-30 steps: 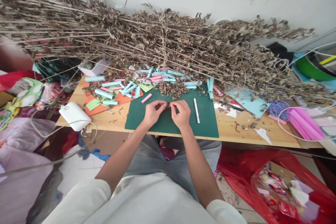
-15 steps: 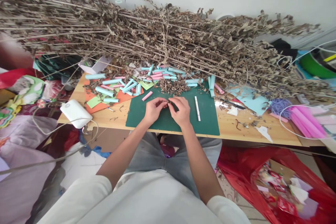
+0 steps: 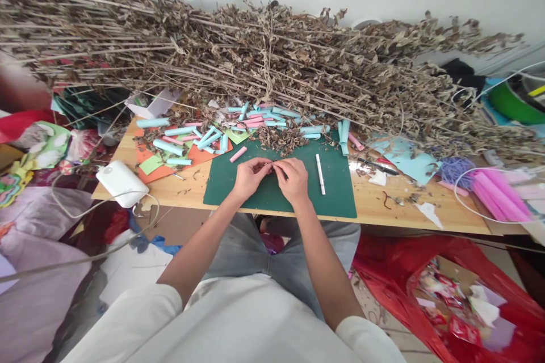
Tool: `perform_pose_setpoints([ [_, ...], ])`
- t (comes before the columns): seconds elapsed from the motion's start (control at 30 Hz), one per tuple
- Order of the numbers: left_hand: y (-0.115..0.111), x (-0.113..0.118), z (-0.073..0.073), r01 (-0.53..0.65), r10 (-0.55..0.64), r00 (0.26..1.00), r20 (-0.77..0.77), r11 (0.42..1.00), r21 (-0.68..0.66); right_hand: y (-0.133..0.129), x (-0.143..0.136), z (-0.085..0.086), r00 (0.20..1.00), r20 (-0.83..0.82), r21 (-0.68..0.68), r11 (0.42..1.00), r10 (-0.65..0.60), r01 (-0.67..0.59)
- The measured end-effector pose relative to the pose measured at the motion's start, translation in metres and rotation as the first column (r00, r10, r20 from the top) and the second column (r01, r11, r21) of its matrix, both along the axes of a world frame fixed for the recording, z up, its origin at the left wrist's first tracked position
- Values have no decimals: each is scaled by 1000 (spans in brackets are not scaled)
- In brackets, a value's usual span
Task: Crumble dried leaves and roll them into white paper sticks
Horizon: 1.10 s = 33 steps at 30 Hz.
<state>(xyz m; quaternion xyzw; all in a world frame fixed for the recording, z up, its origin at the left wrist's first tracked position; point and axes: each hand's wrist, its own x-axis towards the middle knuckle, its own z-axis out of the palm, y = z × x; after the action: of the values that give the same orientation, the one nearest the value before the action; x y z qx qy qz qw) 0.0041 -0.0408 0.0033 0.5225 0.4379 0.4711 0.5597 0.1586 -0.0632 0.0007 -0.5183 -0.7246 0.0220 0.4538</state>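
Note:
My left hand point(image 3: 250, 177) and my right hand point(image 3: 292, 177) meet above the green cutting mat point(image 3: 272, 201), thumbs and fingertips pinched close together. Between them is a tiny brownish bit of dried leaf point(image 3: 272, 164), mostly hidden by the fingers. Just beyond the fingertips lies a small heap of crumbled dried leaves point(image 3: 281, 139). A short pink paper roll point(image 3: 238, 154) rests on the mat to the left of my hands, and a thin white stick point(image 3: 320, 174) lies to their right.
Long bundles of dried stalks point(image 3: 213, 51) fill the back of the wooden table point(image 3: 383, 210). Several blue paper rolls point(image 3: 168, 147) lie at left on orange paper. A white power bank point(image 3: 123, 183) with a cable sits near the left edge. A red bag point(image 3: 383, 261) of scraps stands below right.
My fingertips have drawn slightly closer together, and less of the dark leaf bit shows between them. My hands stay over the same part of the mat.

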Motion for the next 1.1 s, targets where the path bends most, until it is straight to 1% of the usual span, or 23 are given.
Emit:
perform_pose_setpoints([
  [0.23, 0, -1, -4, 16, -14, 998, -69, 1000, 26, -1, -1, 0, 999, 41, -57, 998, 12, -9],
  [0.33, -1, 1, -3, 1, 2, 997, -80, 999, 39, -2, -1, 1, 999, 26, -32, 999, -28, 28],
  [0.43, -1, 2, -2, -38, 39, 998, -44, 999, 28, -2, 0, 1, 996, -17, -7, 996, -85, 85],
  [0.57, 2, 1, -3, -69, 69, 998, -13, 997, 15, 1, 1, -1, 992, -10, 8, 992, -129, 130],
  [0.7, 3, 0, -7, -54, 54, 998, -9, 998, 31, 0, 0, 0, 995, 13, -26, 995, -94, 94],
  [0.8, 2, 1, -6, -26, 26, 999, 25, 999, 24, -2, -1, 3, 999, 21, -46, 998, -47, 48],
  [0.9, 2, 1, -2, 2, -3, 999, 51, 1000, 10, -2, -1, 5, 1000, 27, -35, 999, -16, 17],
  [1.1, 3, 0, 1, 27, -25, 998, 55, 999, -33, 1, 1, 0, 1000, 18, 12, 1000, -1, 0],
])
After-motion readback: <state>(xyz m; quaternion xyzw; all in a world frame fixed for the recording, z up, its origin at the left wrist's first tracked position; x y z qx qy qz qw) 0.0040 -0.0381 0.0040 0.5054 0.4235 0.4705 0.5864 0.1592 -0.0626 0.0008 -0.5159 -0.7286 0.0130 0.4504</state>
